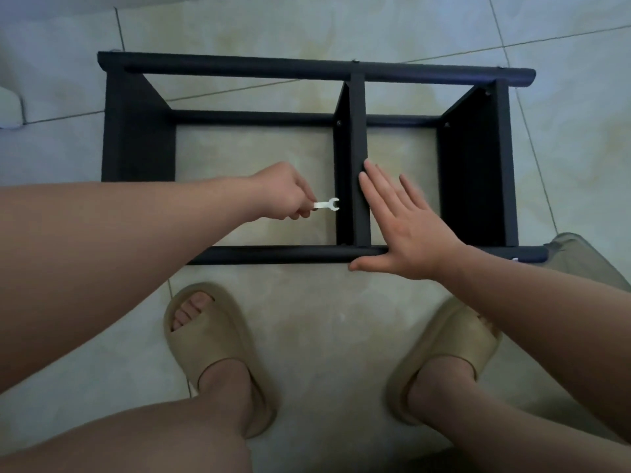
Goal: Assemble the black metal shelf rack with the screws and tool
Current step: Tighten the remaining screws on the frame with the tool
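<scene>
Rack point(307, 70): black metal, matte finish. It lies on its side on the tiled floor point(307, 25), just ahead of the person's feet. Round tubes run lengthwise, and flat sheet panels cross between them, one at each end and one in the middle.

Middle panel point(358, 131): thin, straight-edged, set upright between the far tube and the near tube point(273, 254). A small dark screw head point(339, 123) shows on its left face by the far lower tube.

Wrench point(327, 204): small, flat and pale, seemingly stamped metal with a C-shaped open end. That end sits at the left face of the middle panel, towards the near tube.

Left hand point(283, 192): fingers point(304, 208) curled, pinching the wrench by its handle.

Right hand point(406, 230): flat, fingers point(375, 186) straight and slightly spread. The fingertips rest on the middle panel's edge, and the thumb lies along the near tube.

Step in hand, as judged: tightening the middle panel's fastening near the front tube. The fastener itself cannot be made out.

Next move calls for the wrench end to be seated squarely on the fastener and worked in short turns, as the panel leaves little swing. The right hand should brace the panel.

Slippers point(218, 349): tan, soft-looking, rounded moulded shape.
</scene>
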Motion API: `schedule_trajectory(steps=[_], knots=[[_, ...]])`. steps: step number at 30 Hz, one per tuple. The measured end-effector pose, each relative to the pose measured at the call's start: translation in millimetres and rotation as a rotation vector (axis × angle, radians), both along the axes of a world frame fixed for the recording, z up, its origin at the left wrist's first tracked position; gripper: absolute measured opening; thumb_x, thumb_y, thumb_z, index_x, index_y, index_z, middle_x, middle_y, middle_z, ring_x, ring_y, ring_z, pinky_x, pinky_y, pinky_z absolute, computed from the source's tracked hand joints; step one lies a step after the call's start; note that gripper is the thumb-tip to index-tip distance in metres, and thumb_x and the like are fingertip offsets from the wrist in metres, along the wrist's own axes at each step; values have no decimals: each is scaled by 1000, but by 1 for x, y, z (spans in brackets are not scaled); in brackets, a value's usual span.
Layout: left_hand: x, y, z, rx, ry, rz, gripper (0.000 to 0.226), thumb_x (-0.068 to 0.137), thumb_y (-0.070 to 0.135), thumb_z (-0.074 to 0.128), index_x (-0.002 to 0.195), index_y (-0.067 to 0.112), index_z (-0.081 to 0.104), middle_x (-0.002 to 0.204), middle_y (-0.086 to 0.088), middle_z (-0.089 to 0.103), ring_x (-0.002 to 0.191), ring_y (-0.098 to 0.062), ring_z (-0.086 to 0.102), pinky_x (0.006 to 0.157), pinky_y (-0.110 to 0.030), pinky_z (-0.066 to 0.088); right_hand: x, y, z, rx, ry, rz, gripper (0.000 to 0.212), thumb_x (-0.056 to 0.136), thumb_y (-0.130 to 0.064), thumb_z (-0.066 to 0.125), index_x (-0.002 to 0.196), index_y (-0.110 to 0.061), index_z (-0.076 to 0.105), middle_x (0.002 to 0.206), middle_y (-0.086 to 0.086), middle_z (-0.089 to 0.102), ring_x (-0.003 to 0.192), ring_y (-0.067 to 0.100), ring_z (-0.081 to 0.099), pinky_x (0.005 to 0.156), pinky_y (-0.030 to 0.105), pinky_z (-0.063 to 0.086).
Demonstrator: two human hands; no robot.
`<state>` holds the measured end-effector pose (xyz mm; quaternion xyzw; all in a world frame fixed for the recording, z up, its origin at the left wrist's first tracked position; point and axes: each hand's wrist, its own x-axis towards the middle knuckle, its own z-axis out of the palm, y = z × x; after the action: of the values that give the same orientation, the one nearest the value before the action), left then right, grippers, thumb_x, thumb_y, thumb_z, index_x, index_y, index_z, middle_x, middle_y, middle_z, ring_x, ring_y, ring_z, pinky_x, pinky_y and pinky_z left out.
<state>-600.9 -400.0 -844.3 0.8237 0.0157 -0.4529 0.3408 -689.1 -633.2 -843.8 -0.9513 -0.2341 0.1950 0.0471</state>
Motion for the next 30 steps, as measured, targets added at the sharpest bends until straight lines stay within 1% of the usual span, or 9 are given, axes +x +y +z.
schedule_trajectory(steps=[3,4,8,10,14,19,24,26,30], knots=[[3,-7,-7,-30,-31,-101,17,87,13,68,77,25,74,59,14,70,53,5,61,48,-9,43,-1,0,-6,27,-68,27,124,81,-89,33,161,0,0,169,15,-10,158,26,-7,127,52,1],[4,-8,-8,-50,-32,-122,16,86,13,70,76,25,74,59,16,69,52,6,60,49,-9,43,-1,-1,-7,35,-89,36,123,82,-88,35,160,1,3,169,16,-7,158,28,-4,127,53,3],[1,-9,-19,-134,-18,-128,13,84,11,74,79,22,73,72,5,74,63,-3,65,66,-23,53,-1,-3,-14,66,-150,51,120,84,-86,37,159,4,8,169,19,-1,158,32,3,127,55,6],[-5,-7,-23,-173,7,-60,11,84,8,74,82,19,74,77,-2,74,66,-8,63,71,-28,55,0,-4,-16,76,-163,57,120,85,-85,37,159,4,10,168,21,2,157,33,4,127,55,7],[-14,-6,-19,-279,154,126,11,87,5,71,87,15,74,73,2,69,66,-5,63,70,-24,56,1,-4,-14,105,-177,73,117,87,-83,40,158,6,13,168,23,5,157,36,8,126,56,10],[-17,-13,-13,-354,340,320,10,92,9,65,86,15,70,78,1,75,75,-10,71,72,-27,55,1,-4,-13,153,-162,92,113,89,-79,43,159,5,14,168,22,5,157,35,7,125,57,14],[-17,-18,-12,-425,509,493,5,95,16,60,95,16,65,81,0,75,78,-10,73,75,-28,53,0,-4,-14,184,-149,89,111,90,-77,43,159,5,14,168,22,6,156,36,8,125,58,14],[-16,-20,-11,-430,512,529,4,96,19,61,97,18,64,83,2,76,76,-8,73,74,-26,53,0,-4,-15,190,-148,86,111,90,-77,44,159,5,14,168,22,6,157,36,8,125,58,14],[-15,-25,-12,-344,340,536,12,93,21,68,105,17,68,90,1,75,75,-7,71,74,-25,52,1,-4,-15,201,-154,87,111,90,-76,46,159,5,15,168,21,6,156,36,8,125,58,15]])
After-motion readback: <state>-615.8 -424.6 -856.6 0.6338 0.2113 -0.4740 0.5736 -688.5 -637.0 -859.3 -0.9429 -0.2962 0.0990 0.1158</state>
